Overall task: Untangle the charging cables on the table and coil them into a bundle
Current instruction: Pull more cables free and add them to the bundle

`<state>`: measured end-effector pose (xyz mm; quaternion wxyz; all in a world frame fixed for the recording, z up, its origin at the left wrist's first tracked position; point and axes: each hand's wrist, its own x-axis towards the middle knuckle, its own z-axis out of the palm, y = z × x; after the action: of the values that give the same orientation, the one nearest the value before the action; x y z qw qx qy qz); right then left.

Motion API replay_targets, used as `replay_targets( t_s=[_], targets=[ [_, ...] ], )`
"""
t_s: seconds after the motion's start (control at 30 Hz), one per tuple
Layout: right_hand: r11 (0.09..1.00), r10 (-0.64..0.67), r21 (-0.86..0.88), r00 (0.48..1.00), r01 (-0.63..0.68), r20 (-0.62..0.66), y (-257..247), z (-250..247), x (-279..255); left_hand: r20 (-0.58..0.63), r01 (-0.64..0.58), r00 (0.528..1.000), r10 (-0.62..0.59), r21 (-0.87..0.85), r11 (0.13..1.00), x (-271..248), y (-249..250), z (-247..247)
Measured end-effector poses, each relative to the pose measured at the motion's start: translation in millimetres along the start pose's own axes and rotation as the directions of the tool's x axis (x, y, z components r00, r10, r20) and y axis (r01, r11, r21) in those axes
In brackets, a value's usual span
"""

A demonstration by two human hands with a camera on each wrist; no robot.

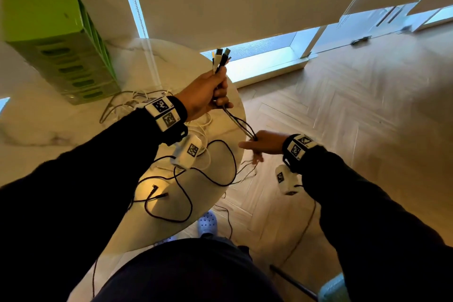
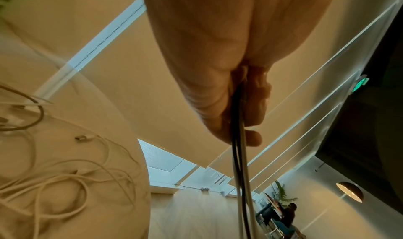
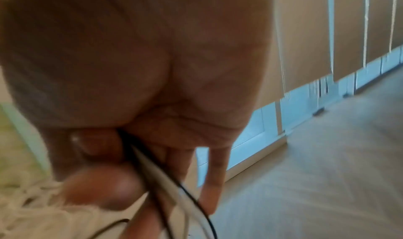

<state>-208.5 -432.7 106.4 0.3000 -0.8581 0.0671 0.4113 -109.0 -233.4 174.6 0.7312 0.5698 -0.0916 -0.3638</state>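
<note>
My left hand [image 1: 208, 94] is raised over the far edge of the table and grips a bunch of black and white charging cables [image 1: 239, 124]. Their plugs [image 1: 220, 57] stick up out of the fist. The strands run down and right to my right hand [image 1: 263, 142], which is beyond the table's edge and pinches them between thumb and fingers. In the left wrist view, the left hand [image 2: 220, 94] is curled round the strands [image 2: 240, 173]. In the blurred right wrist view, the right hand's thumb [image 3: 104, 187] presses the cables [image 3: 157, 177]. Black cable loops [image 1: 186, 193] trail on the table.
The round marble table [image 1: 49, 130] also carries a heap of white cables [image 1: 132, 103], seen as well in the left wrist view as white cables [image 2: 65, 182], and a green box [image 1: 56, 39] at the back left. A thin cord [image 1: 301, 235] lies on the wooden floor. A light shoe [image 1: 207, 222] shows below the table edge.
</note>
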Motion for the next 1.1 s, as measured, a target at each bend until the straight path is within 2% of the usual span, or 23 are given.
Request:
replay_targets(
  t_s=[0.07, 0.17, 0.23, 0.27, 0.33, 0.43, 0.53, 0.6, 0.7, 0.8, 0.87, 0.97, 1.03, 1.1],
  targets=[
    [0.951, 0.123, -0.267, 0.983, -0.156, -0.136, 25.6, -10.1, 0.9, -0.025, -0.004, 1.000, 0.003, -0.039, 0.999, -2.1, -2.2, -9.2],
    [0.855, 0.076, -0.432, 0.893, -0.287, -0.443, 48.7, -18.6, -1.6, -0.100, -0.083, 0.992, 0.073, -0.100, 0.992, -2.6, -5.7, -16.7],
    [0.795, 0.049, -0.496, 0.851, -0.350, -0.523, 53.5, -11.0, -1.2, -0.189, -0.172, 0.972, 0.139, -0.173, 0.970, -1.5, -5.8, -18.7],
    [0.766, 0.053, -0.532, 0.861, -0.360, -0.506, 53.9, -3.2, 2.5, -0.245, -0.218, 0.955, 0.167, -0.196, 0.956, -0.7, -4.0, -19.5],
    [0.754, 0.089, -0.574, 0.914, -0.321, -0.395, 49.0, 20.4, 11.8, -0.339, -0.281, 0.918, 0.204, -0.194, 0.940, 1.0, 0.0, -21.2],
    [0.788, 0.058, -0.604, 0.991, -0.120, -0.122, 27.2, 61.5, 25.5, -0.400, -0.293, 0.891, 0.213, -0.149, 0.945, 1.5, 1.0, -25.3],
    [0.733, -0.004, -0.677, 0.996, 0.068, 0.095, -2.8, 93.3, 31.7, -0.360, -0.267, 0.911, 0.200, -0.144, 0.953, -4.7, -5.6, -29.3],
    [0.692, 0.000, -0.710, 0.983, 0.132, 0.183, -16.1, 100.4, 36.2, -0.330, -0.248, 0.925, 0.189, -0.147, 0.957, -11.1, -10.8, -36.1],
    [0.674, 0.067, -0.727, 0.970, 0.128, 0.233, -29.6, 91.2, 41.9, -0.342, -0.206, 0.928, 0.147, -0.141, 0.968, -23.6, -17.0, -50.5],
    [0.695, 0.071, -0.705, 0.962, 0.142, 0.264, -40.9, 62.7, 47.6, -0.392, -0.191, 0.912, 0.124, -0.137, 0.972, -35.6, -24.3, -65.2],
    [0.727, -0.020, -0.669, 0.978, 0.157, 0.208, -50.0, 38.7, 55.3, -0.433, -0.191, 0.895, 0.109, -0.151, 0.970, -44.4, -26.8, -75.7],
    [0.833, -0.219, -0.518, 0.976, 0.193, 0.011, -61.2, 13.9, 70.2, -0.408, -0.202, 0.905, 0.118, -0.168, 0.965, -55.9, -26.5, -83.2],
    [0.841, -0.342, -0.438, 0.939, 0.319, 0.027, -76.9, 16.3, 82.2, -0.423, -0.189, 0.902, 0.093, -0.191, 0.963, -67.3, -27.6, -89.1],
    [0.786, -0.389, -0.447, 0.903, 0.428, 0.180, -96.8, 32.0, 93.7, -0.452, -0.193, 0.889, 0.076, -0.217, 0.957, -79.3, -32.4, -96.6]
  ],
)
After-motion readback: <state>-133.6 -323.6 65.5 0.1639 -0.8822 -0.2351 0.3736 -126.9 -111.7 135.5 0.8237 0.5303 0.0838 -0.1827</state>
